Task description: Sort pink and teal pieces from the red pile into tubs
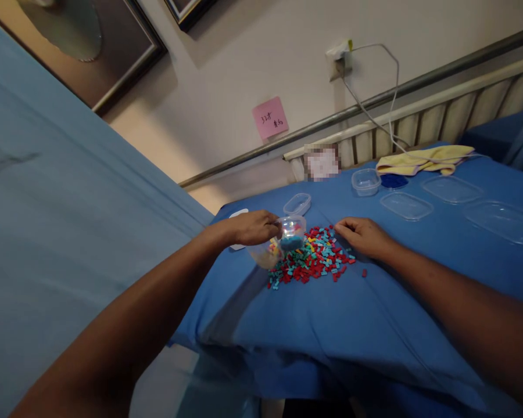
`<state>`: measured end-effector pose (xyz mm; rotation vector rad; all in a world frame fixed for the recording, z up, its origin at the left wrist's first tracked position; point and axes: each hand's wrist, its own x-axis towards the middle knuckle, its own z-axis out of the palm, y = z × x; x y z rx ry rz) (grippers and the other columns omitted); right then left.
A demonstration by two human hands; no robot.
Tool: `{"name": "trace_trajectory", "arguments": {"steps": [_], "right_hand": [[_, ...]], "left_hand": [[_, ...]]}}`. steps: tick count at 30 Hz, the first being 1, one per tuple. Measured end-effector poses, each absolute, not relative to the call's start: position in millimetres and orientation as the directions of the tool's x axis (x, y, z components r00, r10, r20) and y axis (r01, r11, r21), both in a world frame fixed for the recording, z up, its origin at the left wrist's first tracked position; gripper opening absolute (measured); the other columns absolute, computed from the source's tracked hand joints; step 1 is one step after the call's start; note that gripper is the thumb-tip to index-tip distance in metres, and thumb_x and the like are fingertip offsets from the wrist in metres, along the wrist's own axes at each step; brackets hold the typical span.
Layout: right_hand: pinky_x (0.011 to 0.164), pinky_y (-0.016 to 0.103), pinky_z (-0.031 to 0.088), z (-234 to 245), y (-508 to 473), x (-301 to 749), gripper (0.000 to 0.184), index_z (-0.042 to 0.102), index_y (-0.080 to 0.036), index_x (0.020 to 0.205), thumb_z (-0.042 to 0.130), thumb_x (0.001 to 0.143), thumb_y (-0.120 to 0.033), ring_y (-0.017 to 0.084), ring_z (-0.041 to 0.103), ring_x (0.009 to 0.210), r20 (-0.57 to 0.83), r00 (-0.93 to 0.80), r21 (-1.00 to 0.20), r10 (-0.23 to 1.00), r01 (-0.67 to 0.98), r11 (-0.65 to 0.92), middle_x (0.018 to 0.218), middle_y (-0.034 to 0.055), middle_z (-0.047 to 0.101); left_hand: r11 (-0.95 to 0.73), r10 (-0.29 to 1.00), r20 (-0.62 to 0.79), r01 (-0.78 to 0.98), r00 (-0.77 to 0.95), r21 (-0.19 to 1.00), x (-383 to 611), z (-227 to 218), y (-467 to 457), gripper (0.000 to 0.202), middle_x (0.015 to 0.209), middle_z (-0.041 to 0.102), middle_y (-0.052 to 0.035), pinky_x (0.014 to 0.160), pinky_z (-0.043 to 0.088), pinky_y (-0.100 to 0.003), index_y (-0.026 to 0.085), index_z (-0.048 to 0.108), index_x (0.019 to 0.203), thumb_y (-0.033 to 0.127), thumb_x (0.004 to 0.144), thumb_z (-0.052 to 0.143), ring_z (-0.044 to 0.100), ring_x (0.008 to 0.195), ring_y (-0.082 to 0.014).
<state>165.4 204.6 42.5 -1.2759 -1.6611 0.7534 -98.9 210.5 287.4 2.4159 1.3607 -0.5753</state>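
My left hand point(257, 227) grips the rim of a small clear plastic container point(297, 224). Blue-green bits show through its lower part; whether they lie in it or behind it I cannot tell. Beneath and beside it spreads a loose heap of small plastic pieces point(316, 264), red, turquoise and yellow. Another clear container point(264, 256) stands under my left hand at the heap's left edge. At the heap's right edge is my right hand point(362, 235), thumb and fingers pressed together by some red pieces; anything between the fingertips is too small to make out.
A blue cloth point(375, 325) covers the table. Behind the heap sits a clear oblong tub point(297, 204). Farther right are a square tub point(366, 182), a dark blue lid point(394, 181), several clear lids point(406, 206) and a yellow cloth point(427, 159). A white cable point(370, 119) hangs from the wall socket.
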Motion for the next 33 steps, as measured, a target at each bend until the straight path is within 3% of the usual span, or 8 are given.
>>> {"name": "trace_trajectory", "arguments": {"steps": [4,7,12,16,22,28,33], "right_hand": [[0.065,0.031,0.043,41,206,166,0.041,0.079,-0.022,0.088,0.055,0.097,-0.053,0.020,0.065,0.071,0.273,-0.082,-0.861,0.959,0.424,0.281,0.076,0.0026,0.075],[0.066,0.031,0.044,39,207,166,0.041,0.078,-0.022,0.087,0.055,0.098,-0.054,0.020,0.065,0.071,0.277,-0.091,-0.863,0.957,0.413,0.289,0.076,0.0024,0.075],[0.064,0.031,0.043,37,209,166,0.041,0.078,-0.022,0.087,0.055,0.099,-0.055,0.020,0.064,0.070,0.266,-0.100,-0.876,0.959,0.390,0.283,0.076,0.0029,0.074],[0.063,0.032,0.042,39,209,166,0.043,0.077,-0.022,0.084,0.054,0.099,-0.055,0.020,0.061,0.068,0.276,-0.118,-0.873,0.954,0.383,0.301,0.073,0.0027,0.072],[0.062,0.031,0.041,40,209,167,0.042,0.077,-0.022,0.085,0.055,0.099,-0.055,0.019,0.059,0.067,0.263,-0.124,-0.877,0.957,0.382,0.291,0.072,0.0016,0.070],[0.062,0.030,0.041,38,209,168,0.041,0.078,-0.022,0.086,0.056,0.099,-0.056,0.019,0.061,0.068,0.238,-0.111,-0.878,0.965,0.400,0.262,0.073,0.0015,0.072],[0.060,0.030,0.041,39,207,168,0.042,0.077,-0.023,0.086,0.056,0.100,-0.056,0.018,0.059,0.065,0.227,-0.111,-0.877,0.968,0.409,0.252,0.071,0.0006,0.071]], "left_hand": [[-0.421,0.651,-0.600,0.879,0.465,0.225,-97,270,242,0.020,0.080,0.064,-0.0049,0.068,0.045,-0.030,0.017,0.072,0.085,0.026,0.079,0.056,0.057,0.073,-0.0187],[-0.262,0.684,-0.601,0.909,0.412,0.325,-98,257,261,0.011,0.072,0.056,-0.0043,0.057,0.037,-0.029,0.016,0.067,0.074,0.027,0.074,0.064,0.047,0.063,-0.0158],[-0.066,0.658,-0.654,0.893,0.374,0.444,-106,246,286,0.015,0.058,0.040,-0.0019,0.049,0.022,-0.026,0.015,0.061,0.061,0.027,0.066,0.068,0.031,0.051,-0.0112],[-0.032,0.623,-0.654,0.849,0.430,0.527,-117,237,299,0.016,0.057,0.046,-0.0039,0.048,0.023,-0.025,0.012,0.070,0.066,0.028,0.063,0.068,0.034,0.049,-0.0117],[0.126,0.613,-0.649,0.755,0.451,0.644,-127,224,293,0.015,0.055,0.043,-0.0032,0.048,0.025,-0.023,0.013,0.067,0.064,0.027,0.064,0.066,0.034,0.049,-0.0109],[0.180,0.645,-0.654,0.753,0.395,0.633,-128,218,293,0.015,0.054,0.041,-0.0030,0.046,0.023,-0.022,0.013,0.068,0.064,0.027,0.067,0.064,0.030,0.047,-0.0103],[0.103,0.691,-0.638,0.827,0.340,0.552,-115,229,299,0.012,0.056,0.043,-0.0040,0.045,0.023,-0.024,0.012,0.067,0.064,0.023,0.066,0.064,0.031,0.048,-0.0108]]}}
